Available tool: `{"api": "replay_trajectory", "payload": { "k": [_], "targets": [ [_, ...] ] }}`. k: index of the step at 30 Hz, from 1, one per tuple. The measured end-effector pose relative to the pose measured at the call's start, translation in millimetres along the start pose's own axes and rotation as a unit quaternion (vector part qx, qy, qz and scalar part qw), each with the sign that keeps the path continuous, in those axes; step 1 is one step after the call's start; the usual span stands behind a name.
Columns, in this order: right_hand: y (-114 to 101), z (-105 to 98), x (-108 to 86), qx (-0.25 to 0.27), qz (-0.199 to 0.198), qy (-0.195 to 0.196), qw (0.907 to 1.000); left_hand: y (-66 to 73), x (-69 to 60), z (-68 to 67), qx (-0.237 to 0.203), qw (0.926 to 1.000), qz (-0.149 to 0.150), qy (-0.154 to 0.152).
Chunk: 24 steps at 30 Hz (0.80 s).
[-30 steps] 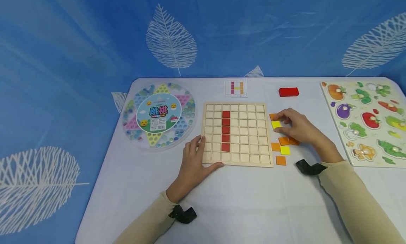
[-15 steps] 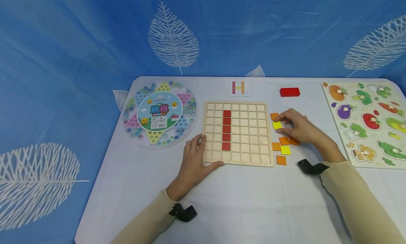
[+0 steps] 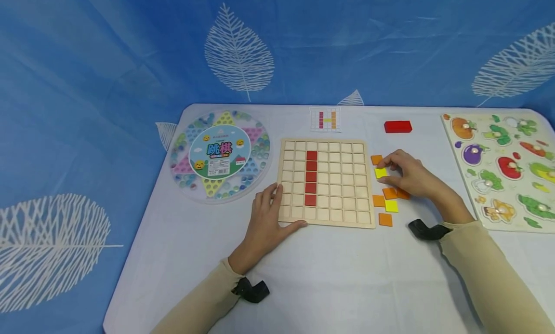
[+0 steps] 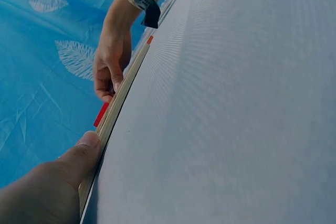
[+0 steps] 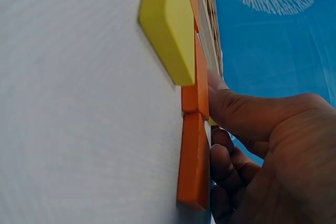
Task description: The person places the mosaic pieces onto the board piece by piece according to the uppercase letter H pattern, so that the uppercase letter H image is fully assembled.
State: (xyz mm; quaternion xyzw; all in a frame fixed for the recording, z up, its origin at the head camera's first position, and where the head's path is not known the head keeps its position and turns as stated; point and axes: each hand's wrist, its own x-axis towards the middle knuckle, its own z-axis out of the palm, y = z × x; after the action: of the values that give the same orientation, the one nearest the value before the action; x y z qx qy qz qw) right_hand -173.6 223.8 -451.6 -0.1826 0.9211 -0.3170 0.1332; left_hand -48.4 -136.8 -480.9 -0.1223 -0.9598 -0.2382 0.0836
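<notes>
My left hand (image 3: 263, 228) is spread round the near-left corner of a wooden grid board (image 3: 342, 218). Its fingers touch the left side and its thumb (image 4: 86, 145) rests along the front edge. Red square tiles (image 3: 310, 176) fill part of one column. Right of the board, my right hand (image 3: 405, 175) pinches a yellow square tile (image 3: 380, 173) between thumb and forefinger. An orange tile (image 3: 376, 159) lies just beyond it. Closer to me are several orange tiles (image 3: 385, 220) and another yellow tile (image 3: 391, 206), which looms large in the right wrist view.
A pattern card (image 3: 325, 119) with a coloured H lies behind the board, and a red block (image 3: 398, 126) sits at the back. On the left is a round Chinese checkers set (image 3: 219, 153). A vegetable peg puzzle (image 3: 498, 167) lies at the right. Blue leaf-print cloth (image 3: 312, 45) hangs behind.
The yellow tile at my right fingertips has shifted very slightly right and toward me. My left hand stays at the board's corner. The head view has drifted a little.
</notes>
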Motion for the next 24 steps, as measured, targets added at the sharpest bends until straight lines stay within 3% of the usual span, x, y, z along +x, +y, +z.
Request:
{"api": "replay_trajectory", "payload": {
  "k": [17,24],
  "targets": [
    [-0.2,-0.2,-1.9,-0.003,0.000,-0.001,1.0000,1.9,0.1,-1.2,0.000,0.9997,-0.015,-0.021],
    [-0.3,-0.9,0.0,0.003,0.018,-0.012,0.9998,1.7,0.7,-1.5,0.002,0.9997,-0.015,-0.019]
  ]
}}
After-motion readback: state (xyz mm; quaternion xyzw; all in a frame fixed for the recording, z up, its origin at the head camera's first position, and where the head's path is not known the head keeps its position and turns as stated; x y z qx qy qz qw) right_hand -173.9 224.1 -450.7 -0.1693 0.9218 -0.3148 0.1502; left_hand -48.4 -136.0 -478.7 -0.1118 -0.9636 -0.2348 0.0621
